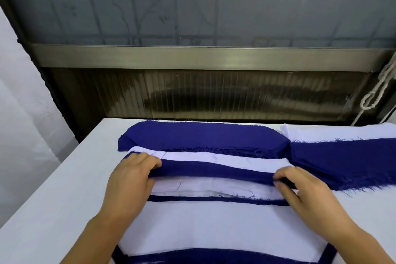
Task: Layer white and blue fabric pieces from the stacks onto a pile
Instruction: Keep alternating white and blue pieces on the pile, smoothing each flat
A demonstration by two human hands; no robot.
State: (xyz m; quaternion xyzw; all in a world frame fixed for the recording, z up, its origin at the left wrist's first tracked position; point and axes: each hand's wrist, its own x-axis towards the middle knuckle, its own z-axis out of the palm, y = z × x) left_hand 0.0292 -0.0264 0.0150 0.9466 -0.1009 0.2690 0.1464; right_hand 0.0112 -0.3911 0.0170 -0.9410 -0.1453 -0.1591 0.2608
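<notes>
White table [53, 178] under a frosted window; left hand [130, 180] and right hand [304, 191], well apart at mid-frame, each pinch an end of a blue fabric strip [214, 170], probably to keep it taut over the layered pile [214, 227]; blue stack [199, 135] lies beyond.

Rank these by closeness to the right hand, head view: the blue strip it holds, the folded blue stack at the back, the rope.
1. Long dark blue fabric strip: pinched in the right hand.
2. Folded dark blue fabric stack: behind, centre of table.
3. Knotted white rope: far right, beyond the table.
</notes>
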